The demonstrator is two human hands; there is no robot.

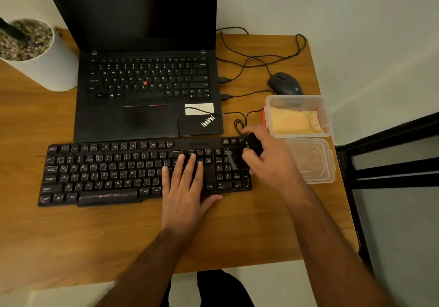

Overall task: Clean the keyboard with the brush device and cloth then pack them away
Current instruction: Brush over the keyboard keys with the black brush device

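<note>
So right now the right hand (261,161) is curled around the black brush device (251,145), bristles down on the numpad end of the keyboard (107,176); the left hand (185,185) is laid flat on the keys next to it, fingers straight, holding nothing, just pinning the board to the table (71,235); looks to me like the brushing step with most of the board not done yet, the keys to the left look dusty. The yellow cloth (294,122) is sitting folded in the clear container (297,100) just beside the right hand, and the lid (308,161) lies on the table right below it. What could go wrong imo: the keyboard cable (240,126) loops close behind the brush hand, so a backward sweep could snag it; a wide stroke to the right could knock the container or shove the lid off the table edge; dust flicked upward may land on the open laptop (147,81) directly behind; and that flat palm is pressing keys, fine only if nothing's listening.
</note>
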